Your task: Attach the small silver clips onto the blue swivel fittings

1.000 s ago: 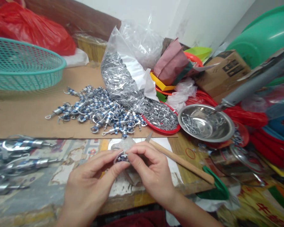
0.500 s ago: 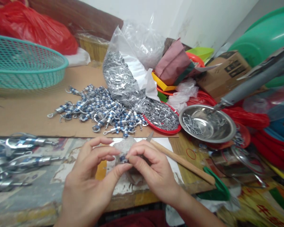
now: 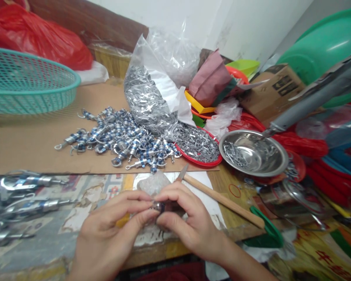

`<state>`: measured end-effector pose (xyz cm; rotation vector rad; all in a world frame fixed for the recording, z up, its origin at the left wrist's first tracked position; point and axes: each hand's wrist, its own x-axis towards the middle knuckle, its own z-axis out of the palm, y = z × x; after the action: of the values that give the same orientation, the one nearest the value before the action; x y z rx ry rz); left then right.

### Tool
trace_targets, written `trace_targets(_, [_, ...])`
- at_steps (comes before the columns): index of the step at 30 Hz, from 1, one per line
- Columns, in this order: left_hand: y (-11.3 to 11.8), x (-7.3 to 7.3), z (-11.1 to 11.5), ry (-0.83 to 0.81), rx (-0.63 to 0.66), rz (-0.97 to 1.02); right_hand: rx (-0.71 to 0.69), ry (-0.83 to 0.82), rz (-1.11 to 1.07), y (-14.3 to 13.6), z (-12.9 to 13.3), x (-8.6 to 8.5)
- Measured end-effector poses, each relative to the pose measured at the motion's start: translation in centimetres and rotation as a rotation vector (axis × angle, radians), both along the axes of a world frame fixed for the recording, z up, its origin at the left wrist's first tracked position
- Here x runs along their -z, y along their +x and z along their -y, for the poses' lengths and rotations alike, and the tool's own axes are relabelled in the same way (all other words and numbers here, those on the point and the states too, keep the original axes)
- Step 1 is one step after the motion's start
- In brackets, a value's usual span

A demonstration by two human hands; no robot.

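Note:
Over the near edge of the bench, my left hand [image 3: 114, 228] pinches a small blue-and-silver metal part [image 3: 158, 207] between thumb and fingertips. Much of the part is hidden by the fingers, so its full shape does not show. My right hand [image 3: 193, 224] is curved close around the part's right side, its thumb and index finger apart. Just behind the hands lies a grey block [image 3: 153, 183]. A wooden-handled tool [image 3: 222, 199] with a pointed metal end rests to the right of it.
Blue-and-silver metal assemblies [image 3: 128, 136] are heaped on cardboard; more [image 3: 32, 203] lie at left. Behind stand a clear bag of metal pieces [image 3: 146, 97] and a red tray [image 3: 203, 163] of them. A steel bowl [image 3: 254, 156] is at right, a teal basket [image 3: 32, 97] far left.
My left fingers have closed on the small part, and my right thumb and index finger have parted. Both hands sit slightly lower in view, uncovering more of the grey block.

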<state>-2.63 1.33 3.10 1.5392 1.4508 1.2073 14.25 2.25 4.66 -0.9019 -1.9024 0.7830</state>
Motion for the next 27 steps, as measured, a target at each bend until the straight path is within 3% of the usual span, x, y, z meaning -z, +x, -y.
trace_targets(2, [-0.4,-0.6,-0.2,-0.119,0.011,0.037,-0.011,0.171,0.081,0.6,0.1,0.7])
trace_targets(5, [-0.7,-1.4,-0.5,-0.161,0.02,0.047,-0.02,0.426,0.216,1.7,0.1,1.3])
trace_targets(8, [-0.9,-2.0,-0.8,-0.085,0.047,-0.063,-0.062,0.682,0.375,2.3,0.1,0.6])
trace_targets(12, [-1.4,-2.5,-1.1,0.131,0.212,-0.295,-0.109,0.877,0.463,2.3,-0.2,-0.7])
trace_targets(20, [-1.7,-2.9,-1.5,0.43,0.319,-0.576,-0.024,1.022,0.392,2.2,-0.5,0.1])
trace_targets(24, [-1.0,-3.1,-1.4,0.562,0.307,-0.525,-0.033,0.982,0.391,2.5,-0.4,0.2])
trace_targets(27, [-1.1,-3.1,-1.2,0.512,0.275,-0.401,-0.045,0.914,0.402,2.7,-0.1,0.0])
